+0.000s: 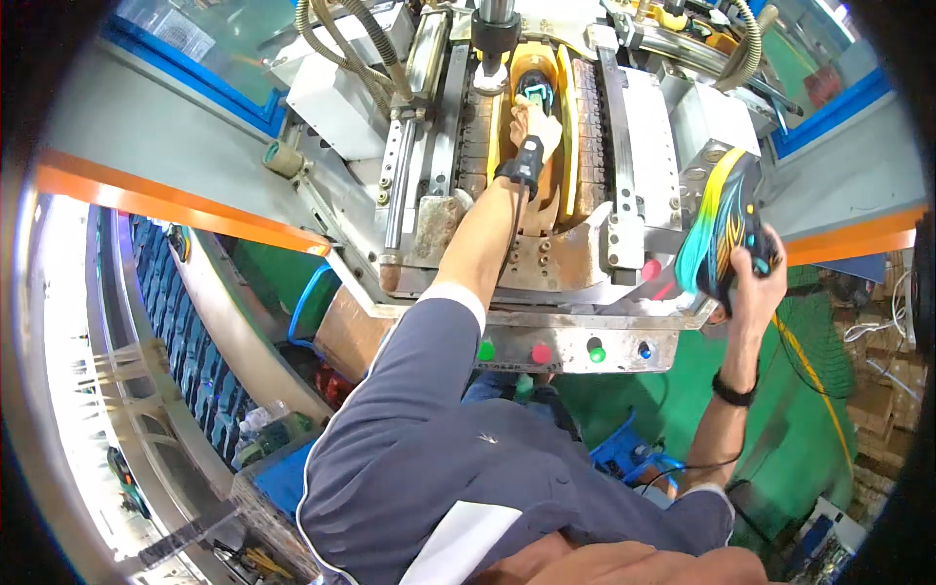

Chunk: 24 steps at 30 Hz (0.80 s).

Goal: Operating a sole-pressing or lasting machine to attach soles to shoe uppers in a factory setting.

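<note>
My left hand (538,129) reaches into the cavity of a press machine (551,258), between two yellow-edged pads (570,146). Its fingers are closed on a dark shoe (532,86) with light blue trim, which is partly hidden by the hand and the cavity. At the right, beside the machine, my right hand (759,283) grips a second shoe (723,229), tilted up so that its sole faces the machine side. That sole is coloured yellow, teal and black. Black bands circle both wrists.
A metal panel (575,351) with green, red and blue buttons runs along the machine's front. A vertical rod (495,29) stands over the cavity. Orange-edged grey panels (185,200) flank both sides. At the left is a curved conveyor (249,322); cardboard boxes (873,409) lie at the right.
</note>
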Each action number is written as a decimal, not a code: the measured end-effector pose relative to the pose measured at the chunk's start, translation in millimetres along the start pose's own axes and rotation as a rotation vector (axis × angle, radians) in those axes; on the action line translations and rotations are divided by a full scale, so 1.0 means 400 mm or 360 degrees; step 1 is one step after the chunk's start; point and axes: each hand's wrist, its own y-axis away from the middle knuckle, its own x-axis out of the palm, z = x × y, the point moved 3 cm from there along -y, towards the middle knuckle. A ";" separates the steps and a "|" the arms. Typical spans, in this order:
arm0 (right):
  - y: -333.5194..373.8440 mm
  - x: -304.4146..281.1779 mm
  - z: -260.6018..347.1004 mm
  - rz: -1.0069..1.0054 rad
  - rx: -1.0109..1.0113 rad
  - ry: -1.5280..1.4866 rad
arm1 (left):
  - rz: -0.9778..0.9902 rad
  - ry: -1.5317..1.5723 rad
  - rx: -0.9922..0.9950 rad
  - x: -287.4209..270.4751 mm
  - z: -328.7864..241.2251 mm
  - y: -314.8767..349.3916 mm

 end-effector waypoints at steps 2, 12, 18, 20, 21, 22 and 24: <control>-0.082 0.066 0.048 0.0060 -0.0114 0.0237 | -0.0102 0.0143 -0.0003 -0.056 0.026 -0.005; -0.316 0.769 0.144 0.1181 -0.0204 0.1118 | 0.0342 0.1831 -0.0269 -0.530 0.132 0.602; -0.243 1.024 -0.077 0.0737 -0.0686 0.0916 | -0.0208 0.1630 -0.0500 -0.803 0.245 0.905; -0.182 1.080 -0.098 0.0521 -0.0551 0.1055 | -0.0480 0.1685 -0.0518 -0.841 0.252 0.980; -0.192 1.093 -0.102 0.0511 -0.0508 0.1029 | -0.0607 0.1673 -0.0469 -0.844 0.271 1.009; -0.195 1.101 -0.105 0.0638 -0.0360 0.0950 | -0.0694 0.1721 -0.0508 -0.841 0.278 1.041; -0.200 1.099 -0.130 0.0503 -0.0550 0.1097 | -0.0912 0.1734 -0.0583 -0.814 0.329 1.101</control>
